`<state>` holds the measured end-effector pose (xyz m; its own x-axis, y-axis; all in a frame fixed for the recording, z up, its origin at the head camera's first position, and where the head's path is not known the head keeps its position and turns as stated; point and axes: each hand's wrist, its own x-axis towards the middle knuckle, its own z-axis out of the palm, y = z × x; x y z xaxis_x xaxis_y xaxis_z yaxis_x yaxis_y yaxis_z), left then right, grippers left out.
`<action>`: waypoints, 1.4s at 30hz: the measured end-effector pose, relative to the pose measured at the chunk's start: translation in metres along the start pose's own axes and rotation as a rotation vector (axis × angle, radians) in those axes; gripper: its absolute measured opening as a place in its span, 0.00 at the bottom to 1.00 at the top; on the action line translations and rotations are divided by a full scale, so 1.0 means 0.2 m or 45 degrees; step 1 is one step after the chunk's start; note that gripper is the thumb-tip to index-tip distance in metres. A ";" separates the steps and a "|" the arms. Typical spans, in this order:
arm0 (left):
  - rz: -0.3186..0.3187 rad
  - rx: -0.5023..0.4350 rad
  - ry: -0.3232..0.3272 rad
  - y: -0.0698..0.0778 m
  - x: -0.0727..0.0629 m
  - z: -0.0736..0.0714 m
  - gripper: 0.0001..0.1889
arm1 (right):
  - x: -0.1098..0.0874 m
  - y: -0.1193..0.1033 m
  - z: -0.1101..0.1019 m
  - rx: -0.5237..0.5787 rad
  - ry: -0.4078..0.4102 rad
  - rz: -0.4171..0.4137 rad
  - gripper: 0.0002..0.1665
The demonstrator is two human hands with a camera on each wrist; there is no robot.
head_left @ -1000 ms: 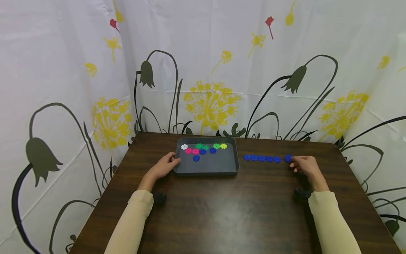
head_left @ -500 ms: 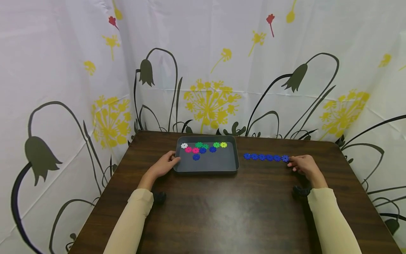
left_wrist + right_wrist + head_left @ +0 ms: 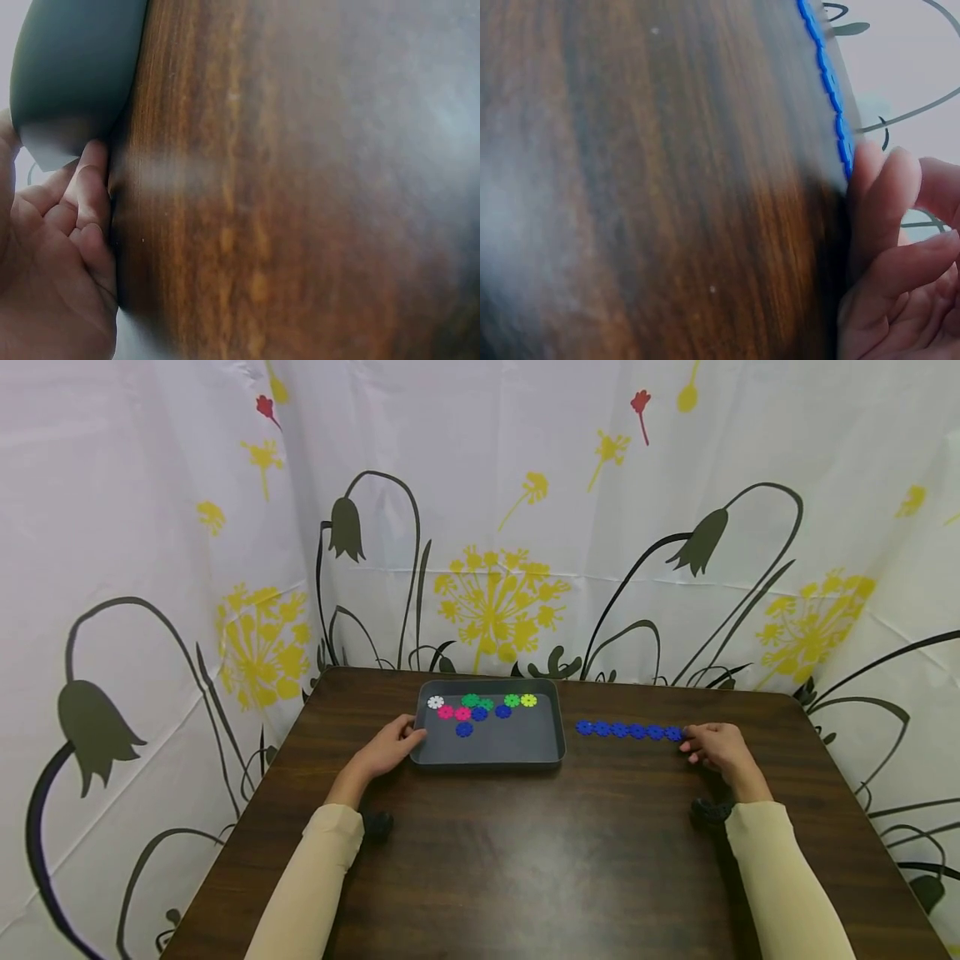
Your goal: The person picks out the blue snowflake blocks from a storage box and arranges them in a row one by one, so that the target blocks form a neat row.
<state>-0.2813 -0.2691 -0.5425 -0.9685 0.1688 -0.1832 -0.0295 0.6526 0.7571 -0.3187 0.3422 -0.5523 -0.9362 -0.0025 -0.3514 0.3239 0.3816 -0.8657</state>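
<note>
The row (image 3: 618, 730) is deep blue throughout, each piece petal-edged. The tray (image 3: 517, 750) is plain dark grey; its pieces are a white one (image 3: 431, 702), two pink ones (image 3: 446, 712), two mid-green ones (image 3: 470, 701), a brighter green one (image 3: 512, 701), a yellow one (image 3: 528, 701) and three blue ones (image 3: 464, 729). The worktop (image 3: 555, 877) is dark brown with streaked wood grain and a pale sheen. Both sleeves (image 3: 311, 877) are plain cream, the wrist cameras (image 3: 377, 827) black. The white curtain (image 3: 480, 410) carries yellow flower heads, small red blooms and grey-green bellflowers on dark curving stems.
</note>
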 end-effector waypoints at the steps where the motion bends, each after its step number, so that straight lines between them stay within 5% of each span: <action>1: 0.001 0.002 0.002 0.00 0.00 0.00 0.27 | 0.00 0.00 0.00 0.007 0.012 -0.006 0.28; 17: -0.013 0.029 0.013 0.02 -0.01 -0.03 0.28 | 0.02 -0.02 0.02 0.051 0.076 -0.027 0.29; 24: -0.008 0.041 0.028 0.01 0.00 -0.02 0.28 | 0.05 -0.11 0.10 0.066 0.184 -0.104 0.23; 33: 0.002 0.049 0.025 0.00 0.00 0.00 0.30 | 0.08 -0.32 0.35 -0.127 0.187 -0.385 0.26; 42: -0.003 0.048 0.009 0.01 0.00 0.01 0.31 | 0.02 -0.55 0.78 0.015 -0.004 -0.627 0.13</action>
<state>-0.2808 -0.2657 -0.5422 -0.9701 0.1625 -0.1804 -0.0224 0.6801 0.7328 -0.3378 0.1557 -0.5137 -0.9781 -0.1825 0.0996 -0.1555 0.3239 -0.9332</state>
